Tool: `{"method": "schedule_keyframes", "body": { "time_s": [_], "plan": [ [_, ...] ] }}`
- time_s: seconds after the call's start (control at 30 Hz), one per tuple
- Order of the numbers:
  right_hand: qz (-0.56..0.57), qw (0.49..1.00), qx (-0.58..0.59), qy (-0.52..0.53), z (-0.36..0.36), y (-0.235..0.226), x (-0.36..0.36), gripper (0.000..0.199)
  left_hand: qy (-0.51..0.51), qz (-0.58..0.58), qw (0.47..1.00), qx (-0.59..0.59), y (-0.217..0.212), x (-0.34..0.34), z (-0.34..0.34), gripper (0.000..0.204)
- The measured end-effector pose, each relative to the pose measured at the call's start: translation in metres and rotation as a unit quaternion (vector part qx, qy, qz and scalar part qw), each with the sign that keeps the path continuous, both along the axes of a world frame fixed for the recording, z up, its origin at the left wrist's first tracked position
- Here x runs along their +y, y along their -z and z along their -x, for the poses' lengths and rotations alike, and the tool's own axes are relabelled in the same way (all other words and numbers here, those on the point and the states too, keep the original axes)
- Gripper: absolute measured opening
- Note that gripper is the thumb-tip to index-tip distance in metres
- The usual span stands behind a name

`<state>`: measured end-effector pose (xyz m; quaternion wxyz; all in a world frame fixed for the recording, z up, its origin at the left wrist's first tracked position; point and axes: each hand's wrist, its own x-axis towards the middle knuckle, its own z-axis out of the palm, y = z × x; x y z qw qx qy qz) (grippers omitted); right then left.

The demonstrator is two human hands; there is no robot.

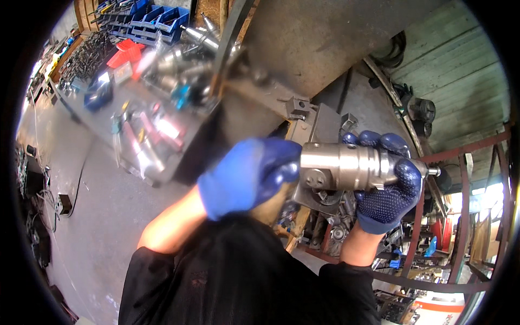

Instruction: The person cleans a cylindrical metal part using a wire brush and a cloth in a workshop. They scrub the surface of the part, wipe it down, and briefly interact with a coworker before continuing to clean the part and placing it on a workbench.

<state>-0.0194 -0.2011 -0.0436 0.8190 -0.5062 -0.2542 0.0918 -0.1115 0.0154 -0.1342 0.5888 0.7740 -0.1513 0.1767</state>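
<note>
A shiny metal cylinder (346, 164) with stepped rings and a round two-holed plate on its side lies level in front of my chest. My right hand (387, 189), in a dark blue dotted glove, wraps round its narrower right part. A thin shaft (433, 171) sticks out beyond that hand. My left hand (249, 174), in a blue glove and blurred, is closed in a fist against the cylinder's left end. Whatever its fingers pinch there is hidden.
Behind the cylinder stands a metal bench fixture (319, 127). At the left, a bench (200, 143) bears blurred tools and metal parts, with blue bins (165, 21) farther back. Loose parts (338, 230) lie below the cylinder. A reddish-brown curved railing (465, 211) rises at the right.
</note>
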Motion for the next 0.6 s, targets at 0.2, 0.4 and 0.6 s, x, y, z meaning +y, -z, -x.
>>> {"method": "schedule_keyframes", "body": {
  "time_s": [0.2, 0.4, 0.6],
  "plan": [
    [-0.006, 0.999, -0.026, 0.029, 0.001, 0.014, 0.000, 0.055, -0.105, -0.087, 0.987, -0.083, 0.004, 0.001, -0.003, 0.031],
    [-0.017, 0.998, -0.027, -0.055, 0.000, 0.008, 0.005, 0.055, -0.111, -0.085, 0.986, -0.087, 0.012, 0.002, -0.006, 0.040],
    [0.117, 0.989, -0.093, -0.008, -0.002, -0.003, 0.011, 0.053, -0.073, -0.084, 0.994, -0.012, 0.013, 0.011, -0.006, 0.036]
  ]
}}
